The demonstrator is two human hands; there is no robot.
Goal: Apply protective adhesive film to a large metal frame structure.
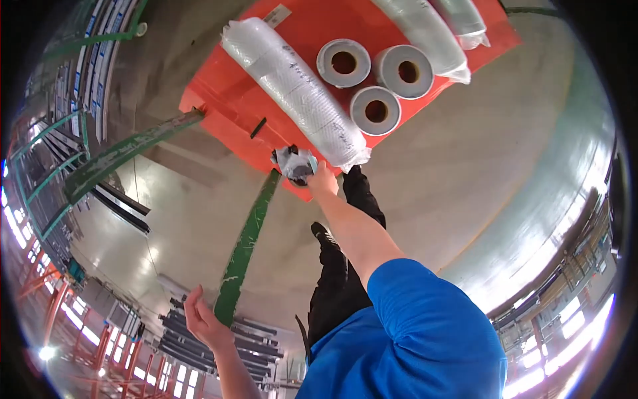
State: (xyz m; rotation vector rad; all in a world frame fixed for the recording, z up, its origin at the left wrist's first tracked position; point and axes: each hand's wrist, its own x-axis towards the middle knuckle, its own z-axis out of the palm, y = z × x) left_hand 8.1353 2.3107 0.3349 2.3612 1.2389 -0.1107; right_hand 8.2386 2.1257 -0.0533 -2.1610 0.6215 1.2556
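My right hand [323,179] reaches forward to the near corner of a red platform [232,143]. Its fingers are closed at the side of a crumpled grey-and-white bundle [292,161] with dark patches, whose exact kind I cannot make out. Just beyond that hand lies a long plastic-wrapped roll [296,93] with handwriting on it. My left hand [205,322] is held low at the left, fingers apart and holding nothing. It appears beside the lower end of a scuffed green bar [247,249]; whether they touch I cannot tell.
Three grey rolls with brown cores, one of them a front roll [362,114], stand on the platform. More wrapped rolls [425,33] lie farther right. Another green bar [133,153] runs leftward from the platform. Stacked dark metal profiles [193,342] sit at lower left.
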